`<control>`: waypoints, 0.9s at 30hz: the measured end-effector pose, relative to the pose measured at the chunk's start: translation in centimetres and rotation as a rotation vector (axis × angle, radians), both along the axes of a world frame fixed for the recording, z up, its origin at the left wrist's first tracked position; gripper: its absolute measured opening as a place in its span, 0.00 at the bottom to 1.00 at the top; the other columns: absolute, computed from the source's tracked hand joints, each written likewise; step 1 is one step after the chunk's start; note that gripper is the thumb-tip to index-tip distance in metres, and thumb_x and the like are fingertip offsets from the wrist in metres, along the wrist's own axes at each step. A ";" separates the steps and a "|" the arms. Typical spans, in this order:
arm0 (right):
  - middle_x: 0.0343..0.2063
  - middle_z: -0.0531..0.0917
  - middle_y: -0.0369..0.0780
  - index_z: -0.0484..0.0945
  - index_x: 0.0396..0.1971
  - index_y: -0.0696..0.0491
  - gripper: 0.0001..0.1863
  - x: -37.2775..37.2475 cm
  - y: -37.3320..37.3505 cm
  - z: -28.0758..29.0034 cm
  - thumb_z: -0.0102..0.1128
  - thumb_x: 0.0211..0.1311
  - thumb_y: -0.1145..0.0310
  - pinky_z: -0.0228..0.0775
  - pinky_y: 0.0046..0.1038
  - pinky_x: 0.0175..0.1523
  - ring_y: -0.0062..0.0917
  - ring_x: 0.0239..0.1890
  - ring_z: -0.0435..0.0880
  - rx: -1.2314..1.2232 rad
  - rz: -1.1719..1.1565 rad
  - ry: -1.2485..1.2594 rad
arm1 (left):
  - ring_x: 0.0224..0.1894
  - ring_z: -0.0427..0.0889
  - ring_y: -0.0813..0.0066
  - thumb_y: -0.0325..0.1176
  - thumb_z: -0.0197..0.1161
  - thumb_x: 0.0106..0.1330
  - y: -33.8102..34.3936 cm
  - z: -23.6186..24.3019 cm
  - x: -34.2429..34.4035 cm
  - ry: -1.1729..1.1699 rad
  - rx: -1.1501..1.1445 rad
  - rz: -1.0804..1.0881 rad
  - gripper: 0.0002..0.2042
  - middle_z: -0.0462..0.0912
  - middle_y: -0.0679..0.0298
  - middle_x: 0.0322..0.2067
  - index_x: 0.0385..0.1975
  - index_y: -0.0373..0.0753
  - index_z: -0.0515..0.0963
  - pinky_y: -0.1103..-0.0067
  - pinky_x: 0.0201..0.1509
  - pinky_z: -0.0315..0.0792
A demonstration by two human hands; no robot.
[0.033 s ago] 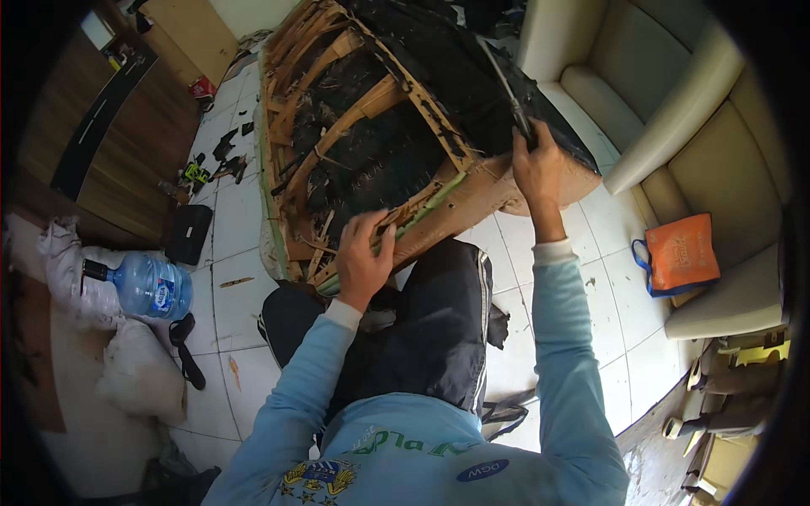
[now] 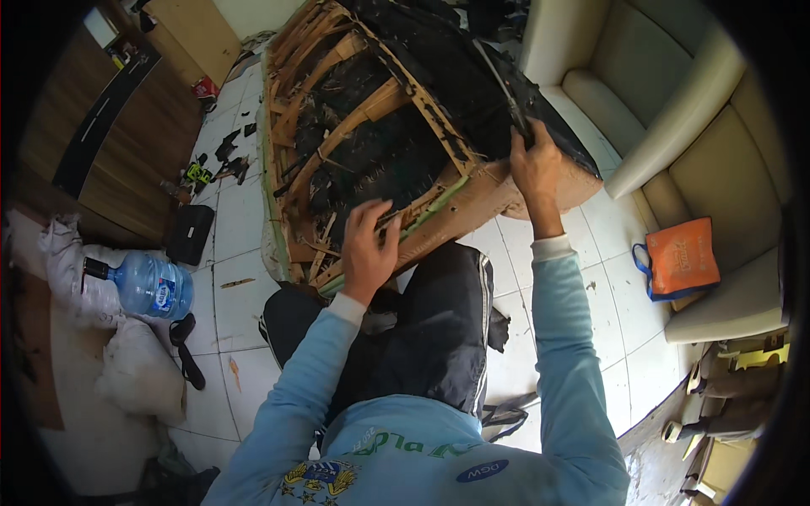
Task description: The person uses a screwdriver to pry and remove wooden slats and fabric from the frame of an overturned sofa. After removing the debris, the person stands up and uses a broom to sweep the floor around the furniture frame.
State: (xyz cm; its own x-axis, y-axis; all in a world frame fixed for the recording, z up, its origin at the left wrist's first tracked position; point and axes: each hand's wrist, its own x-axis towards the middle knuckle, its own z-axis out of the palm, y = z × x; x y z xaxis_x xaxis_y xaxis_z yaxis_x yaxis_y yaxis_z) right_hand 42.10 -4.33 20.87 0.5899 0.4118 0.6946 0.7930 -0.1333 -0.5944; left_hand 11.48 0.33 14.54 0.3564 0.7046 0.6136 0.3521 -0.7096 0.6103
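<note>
In front of my knees lies a stripped sofa frame (image 2: pixel 388 99) of bare wooden slats and curved ribs, with black cloth (image 2: pixel 447 63) across its far right part. My right hand (image 2: pixel 537 164) is closed round the dark handle of a long, thin metal tool (image 2: pixel 499 80), its shaft pointing up and away over the black cloth. The tool's exact kind is unclear. My left hand (image 2: pixel 369 253) is over the near wooden rail (image 2: pixel 434 223), fingers apart and holding nothing. Whether its fingertips touch the frame is hard to tell. Splintered wood and torn scraps lie inside the frame.
Cream armchairs (image 2: pixel 675 160) stand at the right, with an orange bag (image 2: pixel 683 257) leaning there. A large blue water bottle (image 2: pixel 156 287), a white sack (image 2: pixel 143 367) and a black case (image 2: pixel 190 234) are at the left. Dark scraps (image 2: pixel 228 145) litter the tiles.
My left hand has shifted slightly right and up, and its fingers are raised and straighter. My right hand and the metal tool have hardly moved.
</note>
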 end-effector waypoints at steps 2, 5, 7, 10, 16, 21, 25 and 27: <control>0.40 0.88 0.48 0.81 0.51 0.52 0.16 0.3 2.4 0.1 0.62 0.65 0.65 0.77 0.49 0.50 0.46 0.42 0.88 -0.089 -0.067 -0.028 | 0.57 0.79 0.48 0.35 0.69 0.69 2.6 1.5 3.7 -0.107 0.005 -0.022 0.17 0.80 0.50 0.53 0.55 0.37 0.79 0.63 0.62 0.74; 0.43 0.88 0.43 0.81 0.51 0.50 0.16 1.2 4.6 0.8 0.61 0.64 0.64 0.75 0.47 0.53 0.41 0.46 0.87 -0.249 -0.215 -0.243 | 0.61 0.79 0.52 0.49 0.72 0.67 7.6 2.9 10.4 -0.133 -0.565 -0.096 0.41 0.75 0.41 0.62 0.70 0.27 0.62 0.65 0.64 0.74; 0.44 0.87 0.44 0.79 0.51 0.49 0.15 2.6 5.3 0.3 0.59 0.65 0.65 0.74 0.49 0.53 0.42 0.49 0.86 -0.294 -0.239 -0.233 | 0.63 0.78 0.50 0.49 0.74 0.64 10.1 4.0 13.6 -0.208 -0.872 -0.158 0.49 0.73 0.39 0.64 0.74 0.26 0.52 0.66 0.66 0.72; 0.43 0.87 0.42 0.79 0.52 0.49 0.16 3.5 6.4 -0.2 0.61 0.64 0.65 0.74 0.48 0.54 0.41 0.49 0.85 -0.302 -0.252 -0.183 | 0.69 0.70 0.45 0.38 0.74 0.61 14.1 3.7 15.8 -0.210 -0.943 -0.255 0.50 0.73 0.40 0.62 0.75 0.26 0.45 0.66 0.72 0.65; 0.43 0.87 0.43 0.79 0.51 0.50 0.15 4.6 6.0 -2.6 0.61 0.65 0.65 0.75 0.48 0.53 0.42 0.49 0.85 -0.249 -0.325 -0.181 | 0.75 0.57 0.42 0.34 0.64 0.61 12.2 4.7 17.8 0.220 0.050 -0.108 0.27 0.73 0.46 0.65 0.62 0.32 0.72 0.45 0.78 0.49; 0.43 0.87 0.47 0.79 0.51 0.52 0.15 5.1 6.4 -1.9 0.61 0.66 0.65 0.77 0.49 0.52 0.46 0.48 0.86 -0.225 -0.242 -0.098 | 0.70 0.68 0.41 0.46 0.55 0.75 13.5 6.2 16.2 0.534 0.284 -0.311 0.19 0.85 0.55 0.54 0.41 0.36 0.87 0.40 0.77 0.46; 0.43 0.85 0.57 0.79 0.50 0.56 0.14 7.9 5.3 1.0 0.59 0.68 0.66 0.78 0.52 0.51 0.56 0.46 0.85 -0.376 -0.088 0.034 | 0.64 0.75 0.47 0.47 0.55 0.77 13.0 7.0 14.9 0.603 0.318 -0.608 0.20 0.87 0.58 0.48 0.41 0.37 0.87 0.48 0.78 0.51; 0.42 0.85 0.57 0.77 0.50 0.57 0.14 9.4 5.0 0.0 0.57 0.69 0.67 0.80 0.51 0.49 0.54 0.46 0.86 -0.329 -0.129 -0.080 | 0.64 0.76 0.51 0.48 0.55 0.77 12.6 6.9 15.2 0.546 0.354 -0.688 0.20 0.88 0.59 0.46 0.41 0.38 0.87 0.51 0.78 0.53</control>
